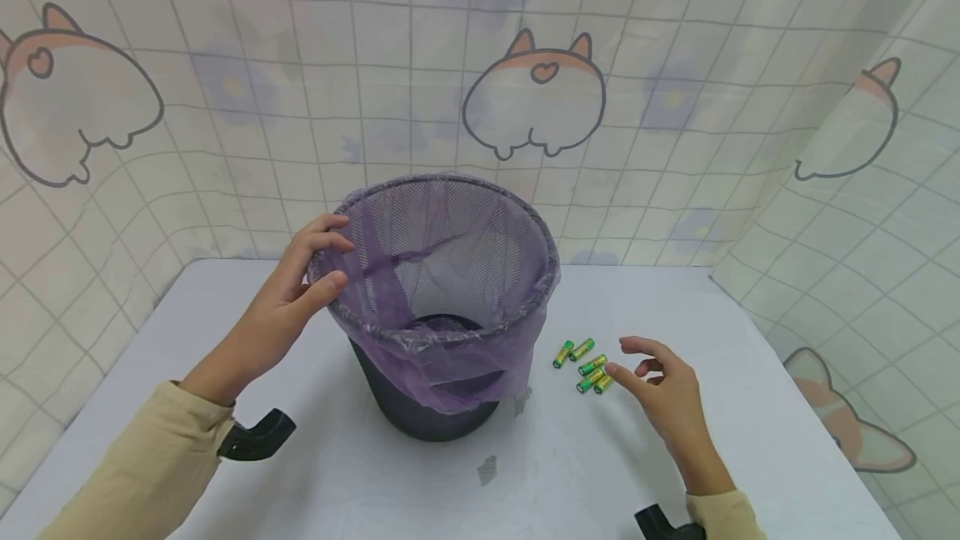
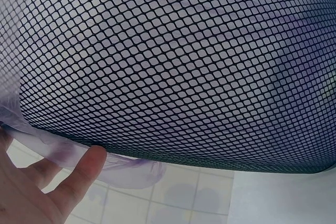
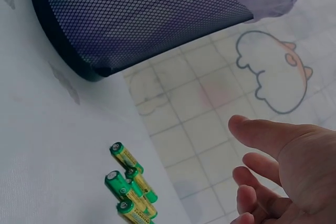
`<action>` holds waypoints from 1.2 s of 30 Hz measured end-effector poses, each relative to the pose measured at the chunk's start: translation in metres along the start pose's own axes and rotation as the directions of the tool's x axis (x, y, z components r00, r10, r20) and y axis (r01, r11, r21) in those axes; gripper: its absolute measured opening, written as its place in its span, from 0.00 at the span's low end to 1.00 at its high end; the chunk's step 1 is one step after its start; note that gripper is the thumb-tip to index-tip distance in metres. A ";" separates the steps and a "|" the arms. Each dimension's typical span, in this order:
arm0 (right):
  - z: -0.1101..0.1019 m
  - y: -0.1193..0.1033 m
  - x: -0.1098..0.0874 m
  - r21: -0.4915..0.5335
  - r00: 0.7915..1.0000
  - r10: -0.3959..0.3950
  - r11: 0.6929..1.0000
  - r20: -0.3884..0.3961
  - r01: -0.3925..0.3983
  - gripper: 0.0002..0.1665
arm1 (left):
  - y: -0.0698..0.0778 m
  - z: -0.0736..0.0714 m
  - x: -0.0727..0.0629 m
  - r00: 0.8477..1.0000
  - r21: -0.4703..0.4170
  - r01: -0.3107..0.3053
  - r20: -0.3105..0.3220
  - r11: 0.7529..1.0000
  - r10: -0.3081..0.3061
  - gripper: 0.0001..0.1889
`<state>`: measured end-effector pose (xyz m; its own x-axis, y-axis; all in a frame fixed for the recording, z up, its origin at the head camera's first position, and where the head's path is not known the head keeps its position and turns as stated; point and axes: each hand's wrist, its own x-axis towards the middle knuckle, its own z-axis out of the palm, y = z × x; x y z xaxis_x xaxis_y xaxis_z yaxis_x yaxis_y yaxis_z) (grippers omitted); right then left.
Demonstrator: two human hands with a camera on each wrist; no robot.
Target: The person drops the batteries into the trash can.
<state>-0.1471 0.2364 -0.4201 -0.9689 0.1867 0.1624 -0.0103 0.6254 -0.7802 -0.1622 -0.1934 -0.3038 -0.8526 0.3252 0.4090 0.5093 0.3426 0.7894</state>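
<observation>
A black mesh wastebasket [image 1: 408, 419] stands upright, lined with a translucent purple bag [image 1: 472, 369] folded over its rim. My left hand [image 1: 281, 298] grips the rim at the left, fingers over the edge. From the left wrist, the thumb [image 2: 86, 169] shows against the mesh side. My right hand [image 1: 669, 398] hovers beside several green and yellow batteries [image 1: 592, 365], its fingers loosely bent and its thumb nearest them. In the right wrist view that hand [image 3: 294, 174] holds nothing, and the batteries [image 3: 126, 156] lie in a loose cluster.
The white table [image 1: 600, 482] carries two small grey patches, one [image 1: 487, 470] in front of the wastebasket. A checked cloth [image 1: 360, 82] with cartoon animals hangs behind and along the sides. Black camera mounts [image 1: 258, 436] jut from both wrists.
</observation>
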 end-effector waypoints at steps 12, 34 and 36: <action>0.003 0.008 -0.001 -0.008 1.000 0.023 1.000 0.011 -0.023 0.27 | 0.000 0.000 0.000 1.000 0.011 -0.002 -0.003 1.000 0.002 0.16; 0.008 0.018 -0.001 -0.018 0.997 0.070 0.997 0.030 -0.069 0.28 | -0.002 -0.001 0.000 1.000 0.001 -0.004 -0.004 1.000 0.004 0.17; 0.008 0.019 -0.001 -0.017 0.996 0.077 0.997 0.038 -0.077 0.29 | -0.002 -0.001 0.000 1.000 0.000 -0.003 -0.005 1.000 0.003 0.17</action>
<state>-0.1487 0.2418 -0.4395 -0.9755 0.2056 0.0788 0.0681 0.6221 -0.7799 -0.1634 -0.1944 -0.3049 -0.8516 0.3222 0.4135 0.5119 0.3413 0.7883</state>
